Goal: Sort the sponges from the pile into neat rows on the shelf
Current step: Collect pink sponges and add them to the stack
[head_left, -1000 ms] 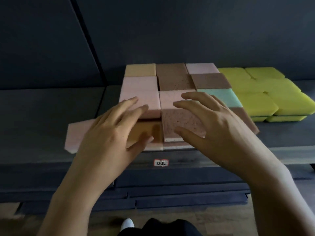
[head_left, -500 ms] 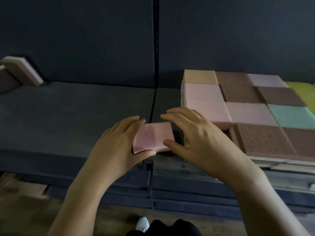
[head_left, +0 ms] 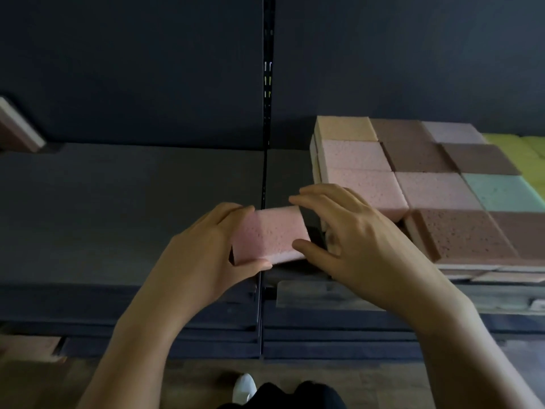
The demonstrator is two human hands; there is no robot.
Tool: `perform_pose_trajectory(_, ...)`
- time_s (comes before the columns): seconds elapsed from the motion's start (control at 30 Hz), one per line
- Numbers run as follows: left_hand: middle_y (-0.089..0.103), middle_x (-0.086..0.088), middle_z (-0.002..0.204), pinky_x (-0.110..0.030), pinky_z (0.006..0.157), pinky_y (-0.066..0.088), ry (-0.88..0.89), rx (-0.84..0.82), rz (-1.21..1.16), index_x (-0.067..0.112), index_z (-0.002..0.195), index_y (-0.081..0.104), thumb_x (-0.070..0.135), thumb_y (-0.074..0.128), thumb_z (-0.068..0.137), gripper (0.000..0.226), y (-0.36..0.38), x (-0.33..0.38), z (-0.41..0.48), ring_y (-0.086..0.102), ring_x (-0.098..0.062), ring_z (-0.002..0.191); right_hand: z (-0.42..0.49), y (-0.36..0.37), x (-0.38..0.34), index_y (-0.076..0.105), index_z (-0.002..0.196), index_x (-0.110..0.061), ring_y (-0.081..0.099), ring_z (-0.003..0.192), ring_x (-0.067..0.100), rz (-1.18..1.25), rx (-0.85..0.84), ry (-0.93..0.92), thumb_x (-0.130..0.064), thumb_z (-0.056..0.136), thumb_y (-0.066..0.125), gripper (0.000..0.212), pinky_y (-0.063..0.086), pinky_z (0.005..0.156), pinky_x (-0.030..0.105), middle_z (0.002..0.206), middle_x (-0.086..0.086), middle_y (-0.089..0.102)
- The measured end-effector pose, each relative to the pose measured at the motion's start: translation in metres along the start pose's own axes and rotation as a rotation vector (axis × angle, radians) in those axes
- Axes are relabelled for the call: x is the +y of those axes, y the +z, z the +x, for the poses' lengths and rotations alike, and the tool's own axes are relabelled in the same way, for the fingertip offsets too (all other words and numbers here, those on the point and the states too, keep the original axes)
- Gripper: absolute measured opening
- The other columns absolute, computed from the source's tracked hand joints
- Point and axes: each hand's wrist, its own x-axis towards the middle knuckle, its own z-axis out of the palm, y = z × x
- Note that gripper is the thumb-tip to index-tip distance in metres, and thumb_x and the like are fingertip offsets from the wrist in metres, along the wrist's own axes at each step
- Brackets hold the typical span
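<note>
Nearest: both hands held one pink sponge (head_left: 269, 234) over the front lip of the shelf (head_left: 132, 208), just left of the stacked block. Left hand (head_left: 203, 255) was clamped on its left end, thumb under the near edge, fingers over the far one. Right hand (head_left: 354, 240) was pinched on the right end the same way. The sponge sat slightly tilted, apparently not yet resting flat.

Judgement on the step: the piece looked bound for the gap beside the pink column (head_left: 356, 169) — best set down level, its long edge squared to the shelf front and butted to the neighbour without crushing the foam. A light grip would keep it from bowing.

Further right, the rows of brown, pink and one teal sponge (head_left: 498, 191) lay tidy; yellow sponges (head_left: 528, 154) beyond. Far left, a loose sponge (head_left: 17, 128) leaned at the frame edge.

Writing — none legible; a pale tag (head_left: 538, 304) on the shelf edge at right was too blurred to read.
</note>
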Motion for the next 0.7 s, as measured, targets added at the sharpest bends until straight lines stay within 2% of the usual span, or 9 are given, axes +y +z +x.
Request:
perform_pose_trajectory(0.1,0.046,0.016,0.138,-0.016,0.079,0.040,0.053,0.077,-0.011,0.026,0.141,0.044,0.070,0.055,0.071,0.084,-0.012,0.006,-0.004,0.054,-0.005,0.112,-0.003,-0.009,0.000,0.040,0.143,-0.033,0.035,0.132,0.000,-0.012,0.022,-0.004,-0.053,0.091,0.056,0.059,0.024,0.097,0.008,0.145,-0.016,0.039)
perform_pose_trajectory(0.17,0.049,0.016,0.135,-0.021,0.081,0.046,0.095,0.128,-0.049,0.024,0.139,0.048,0.066,0.060,0.072,0.080,-0.019,0.012,-0.006,0.055,-0.005,0.111,-0.006,-0.016,0.000,0.038,0.144,-0.035,0.032,0.130,-0.004,-0.012,0.037,-0.013,-0.059,0.088,0.054,0.063,0.021,0.090,0.002,0.146,-0.018,0.037)
perform_pose_trajectory(0.3,0.048,0.019,0.133,-0.028,0.085,0.051,0.160,0.172,-0.112,0.023,0.138,0.048,0.060,0.067,0.072,0.078,-0.029,0.028,-0.008,0.052,-0.002,0.113,-0.014,-0.029,0.004,0.032,0.148,-0.034,0.030,0.130,-0.004,0.017,0.029,-0.023,-0.070,0.079,0.057,0.082,0.019,0.091,0.003,0.149,-0.019,0.035)
perform_pose_trajectory(0.4,0.046,0.019,0.135,-0.031,0.090,0.051,0.191,0.154,-0.158,0.022,0.141,0.046,0.060,0.065,0.071,0.082,-0.030,0.040,-0.008,0.051,-0.003,0.117,-0.022,-0.033,0.008,0.033,0.149,-0.029,0.033,0.129,-0.003,0.028,0.010,-0.046,-0.067,0.076,0.066,0.088,0.020,0.092,0.000,0.149,-0.016,0.038)
perform_pose_trajectory(0.43,0.046,0.019,0.135,-0.031,0.092,0.051,0.202,0.150,-0.173,0.021,0.142,0.046,0.060,0.064,0.071,0.083,-0.030,0.043,-0.007,0.051,-0.003,0.118,-0.024,-0.034,0.010,0.034,0.148,-0.028,0.036,0.128,-0.002,0.032,0.004,-0.052,-0.064,0.076,0.067,0.087,0.023,0.093,0.001,0.148,-0.015,0.040)
perform_pose_trajectory(0.5,0.046,0.018,0.135,-0.031,0.093,0.050,0.218,0.146,-0.193,0.020,0.142,0.046,0.058,0.065,0.071,0.083,-0.028,0.049,-0.006,0.052,-0.004,0.118,-0.028,-0.035,0.014,0.036,0.147,-0.027,0.042,0.125,0.001,0.033,0.008,-0.058,-0.059,0.078,0.069,0.083,0.032,0.096,0.011,0.146,-0.015,0.043)
perform_pose_trajectory(0.57,0.046,0.018,0.136,-0.033,0.092,0.051,0.233,0.146,-0.190,0.019,0.142,0.046,0.057,0.065,0.071,0.083,-0.026,0.054,-0.005,0.052,-0.004,0.118,-0.033,-0.035,0.019,0.040,0.145,-0.025,0.046,0.120,0.002,0.031,0.029,-0.063,-0.056,0.078,0.070,0.079,0.041,0.093,0.020,0.141,-0.014,0.046)
perform_pose_trajectory(0.7,0.042,0.020,0.140,-0.031,0.095,0.049,0.264,0.145,-0.160,0.021,0.143,0.045,0.060,0.061,0.072,0.082,-0.025,0.066,-0.003,0.047,-0.002,0.124,-0.041,-0.038,0.030,0.044,0.141,-0.022,0.052,0.114,0.007,-0.007,0.066,-0.063,-0.055,0.076,0.071,0.078,0.045,0.086,0.023,0.136,-0.009,0.052)
